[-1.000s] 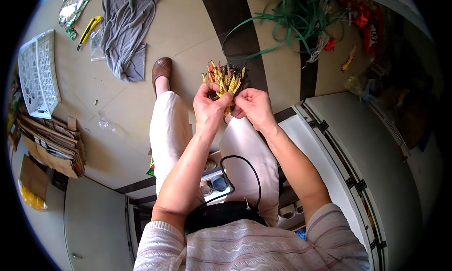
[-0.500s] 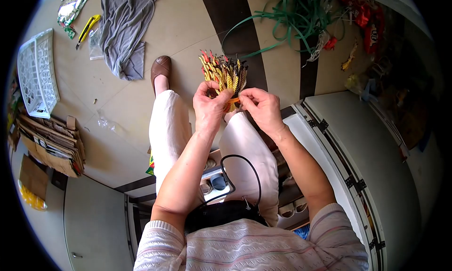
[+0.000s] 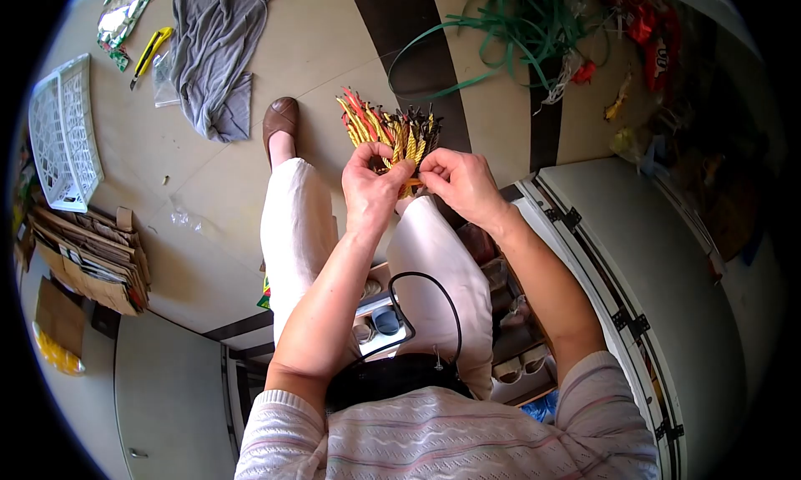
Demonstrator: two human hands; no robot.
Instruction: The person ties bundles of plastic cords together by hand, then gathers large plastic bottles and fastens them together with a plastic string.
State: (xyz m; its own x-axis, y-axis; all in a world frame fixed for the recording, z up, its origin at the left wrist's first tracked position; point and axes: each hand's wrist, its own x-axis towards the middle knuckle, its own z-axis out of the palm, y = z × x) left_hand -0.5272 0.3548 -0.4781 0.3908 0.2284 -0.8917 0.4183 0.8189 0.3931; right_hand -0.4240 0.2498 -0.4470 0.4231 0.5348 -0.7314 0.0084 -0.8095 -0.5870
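A bundle of twisted cords (image 3: pixel 390 129), yellow, black and red, stands above my knees with its loose ends fanned away from me. My left hand (image 3: pixel 371 186) is closed round the near part of the bundle, thumb pressed on the yellow cords. An orange band (image 3: pixel 411 182) crosses the bundle just beside that thumb. My right hand (image 3: pixel 463 184) is closed in a pinch at the bundle's right side, touching the band. Its fingertips partly hide what they hold. The lower end of the bundle is hidden behind my hands.
Green strapping (image 3: pixel 517 29) lies tangled at the upper right. A grey cloth (image 3: pixel 213 58) and a yellow utility knife (image 3: pixel 150 56) are on the floor at upper left. A white basket (image 3: pixel 67 133) and stacked cardboard (image 3: pixel 92 259) stand left; a grey cabinet (image 3: pixel 642 263) stands right.
The cord ends have tilted left and spread, showing more red cords. My right hand has turned slightly and moved a little left, over the band. My left hand keeps its hold.
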